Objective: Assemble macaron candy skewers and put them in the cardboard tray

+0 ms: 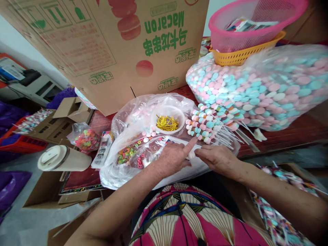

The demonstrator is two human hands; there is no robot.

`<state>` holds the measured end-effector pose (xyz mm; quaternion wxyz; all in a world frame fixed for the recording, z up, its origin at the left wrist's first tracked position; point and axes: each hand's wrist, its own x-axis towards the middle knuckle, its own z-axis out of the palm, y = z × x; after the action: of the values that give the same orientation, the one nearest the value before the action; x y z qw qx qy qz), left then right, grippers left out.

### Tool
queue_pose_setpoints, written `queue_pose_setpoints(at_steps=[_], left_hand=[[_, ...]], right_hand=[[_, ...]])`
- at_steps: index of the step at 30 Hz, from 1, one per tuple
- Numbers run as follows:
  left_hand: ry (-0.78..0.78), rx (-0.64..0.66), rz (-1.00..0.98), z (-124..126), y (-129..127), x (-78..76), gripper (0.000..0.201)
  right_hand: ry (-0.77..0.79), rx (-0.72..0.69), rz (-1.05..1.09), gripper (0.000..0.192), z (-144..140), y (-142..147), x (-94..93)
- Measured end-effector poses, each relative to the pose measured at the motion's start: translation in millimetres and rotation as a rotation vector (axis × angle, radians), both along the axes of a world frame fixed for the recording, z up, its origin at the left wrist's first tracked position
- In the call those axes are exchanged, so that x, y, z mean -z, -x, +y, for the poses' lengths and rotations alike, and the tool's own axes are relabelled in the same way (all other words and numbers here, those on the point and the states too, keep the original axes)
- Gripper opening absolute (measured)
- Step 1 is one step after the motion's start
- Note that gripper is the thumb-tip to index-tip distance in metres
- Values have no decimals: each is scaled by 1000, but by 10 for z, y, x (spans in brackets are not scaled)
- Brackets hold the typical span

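My left hand [175,156] is over the clear plastic bag [112,179], its index finger stretched out and thumb apart. Opposite it, my right hand [217,158] has its fingertips pinched together; what they hold, if anything, is hidden. A small white piece [191,154] shows between the two hands. Just beyond my fingertips lies a pile of pastel candy skewers [201,124] with white sticks [225,135]. A white bowl [181,118] of gold twist ties [167,123] stands behind my left hand. Colourful ring candies [125,153] and printed packaging [167,140] lie to the left.
A large cardboard box [123,61] stands behind. At right lies a big bag of pastel candies [258,92], with a yellow basket [235,58] and pink basket [217,37] on top. A cup [74,159] lies left, beside a small candy bag [87,138]. Finished-looking skewers [276,208] fill a box lower right.
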<state>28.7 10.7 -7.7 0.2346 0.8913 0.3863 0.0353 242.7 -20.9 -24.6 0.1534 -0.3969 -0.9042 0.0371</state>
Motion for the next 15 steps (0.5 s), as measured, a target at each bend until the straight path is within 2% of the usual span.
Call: queue_pose_setpoints(at_steps=[3, 4, 6, 8, 10, 12, 14, 15], left_hand=[[115, 38, -72, 125, 178, -142, 101], [155, 37, -50, 175, 261, -179, 94], [227, 38, 34, 250, 408, -209, 65], [268, 26, 84, 264, 486, -173, 39], [210, -35, 105, 221, 489, -94, 26], [81, -114, 142, 152, 450, -11, 24], [-6, -140, 158, 92, 406, 39, 25], [-11, -130, 147, 72, 390, 45, 26]], right_hand=[[9, 70, 51, 22, 25, -50, 93], [9, 79, 73, 22, 30, -63, 113], [14, 74, 113, 23, 37, -70, 136], [28, 53, 121, 24, 49, -58, 137], [66, 5, 81, 23, 73, -47, 114], [95, -41, 18, 21, 105, -45, 69], [35, -53, -26, 21, 136, -47, 15], [-45, -54, -33, 22, 147, -44, -10]])
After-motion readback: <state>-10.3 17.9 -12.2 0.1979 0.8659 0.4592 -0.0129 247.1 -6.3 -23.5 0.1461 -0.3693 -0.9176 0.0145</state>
